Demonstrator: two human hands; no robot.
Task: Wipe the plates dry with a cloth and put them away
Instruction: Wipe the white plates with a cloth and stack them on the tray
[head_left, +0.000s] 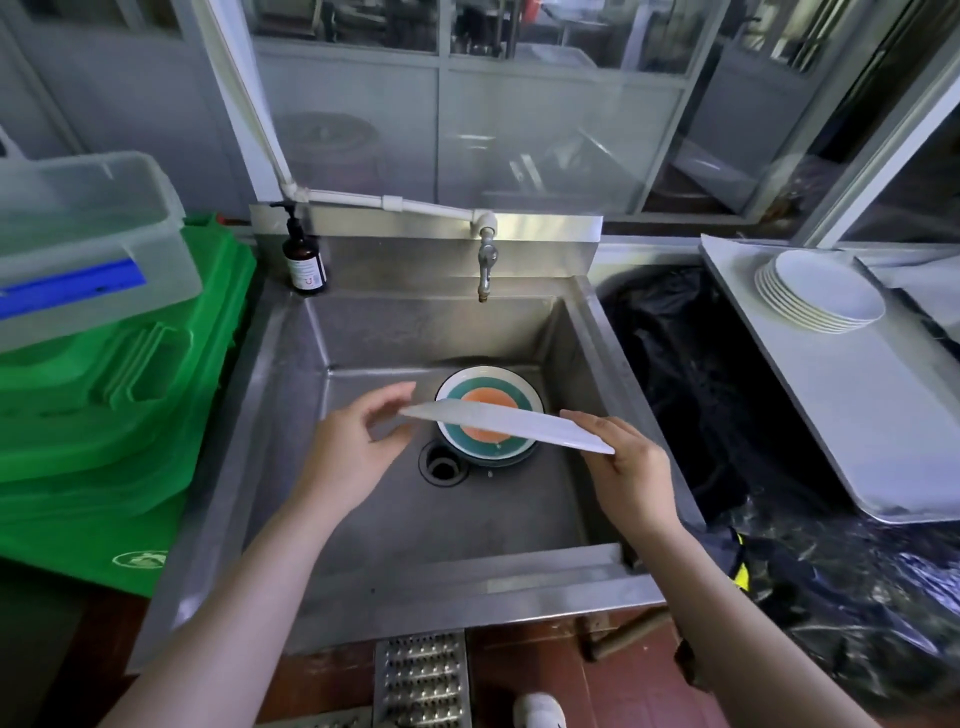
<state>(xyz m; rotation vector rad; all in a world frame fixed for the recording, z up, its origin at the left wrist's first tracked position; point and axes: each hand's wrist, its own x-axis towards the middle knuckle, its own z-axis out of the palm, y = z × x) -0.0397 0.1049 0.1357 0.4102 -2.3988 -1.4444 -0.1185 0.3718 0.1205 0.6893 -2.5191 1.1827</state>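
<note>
Two hands, left hand (347, 453) and right hand (626, 472), gripping white plate (506, 425) by opposite rims over sink (291, 364); patterned plate (488, 397) left near drain (442, 466), stack (821, 291) done on tray (857, 415) far corner, cloth unseen.

white plate (506, 427), teal-and-orange ringed plate (488, 415), green crates (114, 395)
</note>
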